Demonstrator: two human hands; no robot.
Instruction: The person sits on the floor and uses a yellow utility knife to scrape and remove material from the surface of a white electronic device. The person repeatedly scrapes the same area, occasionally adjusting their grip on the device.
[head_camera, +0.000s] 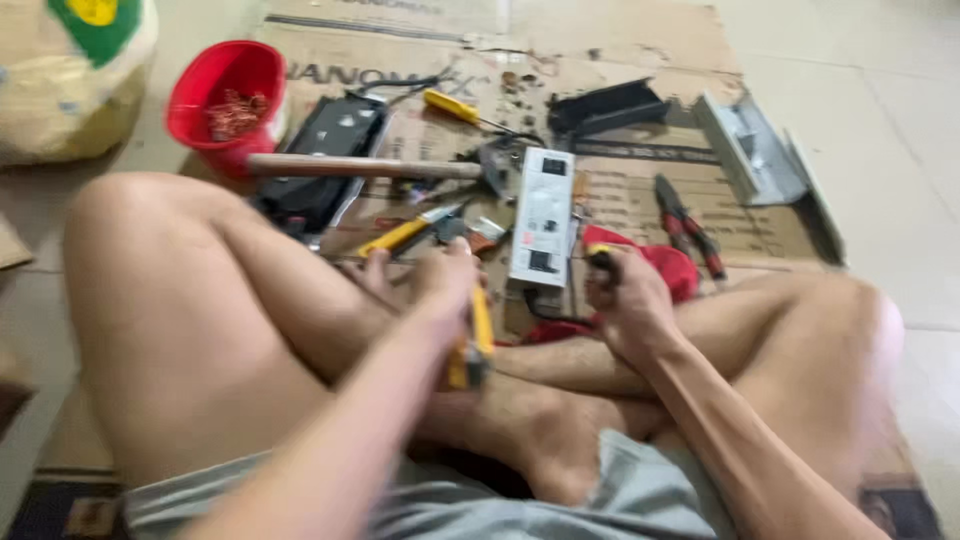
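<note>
While I watch through the head camera, the white rectangular electronic unit (543, 217) lying on the flattened cardboard (640, 40) serves as my landmark. My left hand (440, 278) sits just left of the unit's near end, fingers curled shut around a yellow-handled tool (478, 335) whose handle runs down toward my crossed legs; the picture is blurred, so I cannot tell what kind of tool it is. My right hand (625, 300) is just right of the unit's near end, closed on a small dark thing (603, 262) with a touch of yellow at its top; its shape is too blurred for me to name. Behind that hand, close to the unit's right side, lies a red object (668, 265), and further right rest red-handled pliers (688, 226).

Left of the unit I see yellow-handled pliers (408, 232), and beyond them a hammer with a wooden handle (365, 167) reaching toward a red bucket (226, 95) well to the left. A black flat casing (325, 150) lies under the hammer's handle. Past the unit's far end sits a yellow-handled screwdriver (455, 108), a black bracket (605, 107) lies to the far right of it, and a grey metal housing (755, 150) is well off to the right.
</note>
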